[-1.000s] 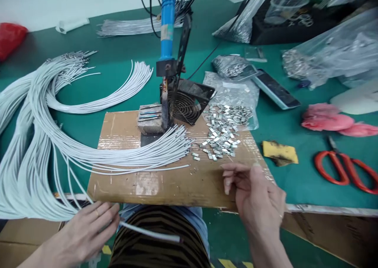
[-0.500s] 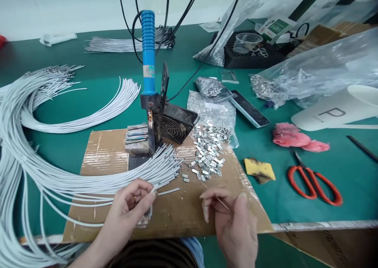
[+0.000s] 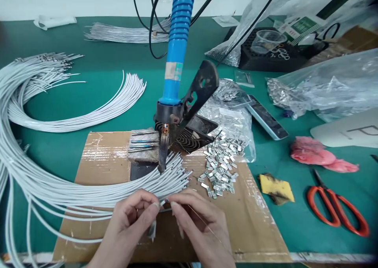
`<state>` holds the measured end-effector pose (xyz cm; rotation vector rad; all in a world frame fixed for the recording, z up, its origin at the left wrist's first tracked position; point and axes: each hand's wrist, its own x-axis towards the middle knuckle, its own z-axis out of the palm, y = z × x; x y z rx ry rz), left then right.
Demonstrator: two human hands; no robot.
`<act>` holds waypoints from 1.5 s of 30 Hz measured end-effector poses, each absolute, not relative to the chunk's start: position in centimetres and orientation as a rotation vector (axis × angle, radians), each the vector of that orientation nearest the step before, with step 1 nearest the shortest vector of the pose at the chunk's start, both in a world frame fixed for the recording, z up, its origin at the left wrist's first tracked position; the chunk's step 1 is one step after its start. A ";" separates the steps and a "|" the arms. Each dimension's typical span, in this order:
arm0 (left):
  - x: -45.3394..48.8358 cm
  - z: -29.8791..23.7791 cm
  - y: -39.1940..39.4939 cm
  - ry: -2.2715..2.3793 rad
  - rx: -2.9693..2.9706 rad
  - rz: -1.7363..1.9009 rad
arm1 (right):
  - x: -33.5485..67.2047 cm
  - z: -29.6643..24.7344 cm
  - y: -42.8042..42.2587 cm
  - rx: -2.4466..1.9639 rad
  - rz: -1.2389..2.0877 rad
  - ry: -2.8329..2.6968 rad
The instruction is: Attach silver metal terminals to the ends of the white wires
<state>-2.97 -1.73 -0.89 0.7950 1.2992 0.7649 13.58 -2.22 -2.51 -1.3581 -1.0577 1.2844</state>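
Observation:
My left hand [image 3: 132, 219] is closed, pinching a white cable [image 3: 162, 202] near its tip between thumb and forefinger. From the right, my right hand [image 3: 203, 224] brings its thumb and forefinger to the tip of that cable. A thin wire [image 3: 206, 225] runs across the right hand's fingers; anything small at the fingertips is too tiny to make out. Behind both hands lies a thick bundle of white cables [image 3: 97, 193]. Above it stands a blue-handled soldering iron [image 3: 180, 43] on a bracket, its dark tip pointing down at the cable ends.
Small metal clips [image 3: 221, 169] lie heaped on the cardboard [image 3: 254, 224]. A small fan [image 3: 189, 140] sits behind the iron. To the right are a yellow sponge [image 3: 276, 187], red-handled scissors [image 3: 325, 199], a pink cloth [image 3: 313, 154] and a phone [image 3: 267, 116].
My right hand has moved left to meet the left hand at the cable tip, its fingers closing. The view has shifted, bringing the soldering iron nearer.

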 end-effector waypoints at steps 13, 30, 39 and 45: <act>-2.8 -0.3 -1.9 1.271 0.748 0.728 | 12.9 -2.0 -2.7 -1.272 1.403 -0.901; -3.1 -0.8 -2.1 1.242 0.800 0.773 | 13.6 -2.5 -2.8 -1.219 1.573 -0.848; -3.7 -0.5 -2.4 1.340 1.003 0.709 | 14.7 -0.9 -1.9 -1.272 1.592 -1.010; -3.1 -1.3 -3.4 1.431 1.079 0.834 | 14.0 -1.4 -2.1 -1.276 1.541 -0.967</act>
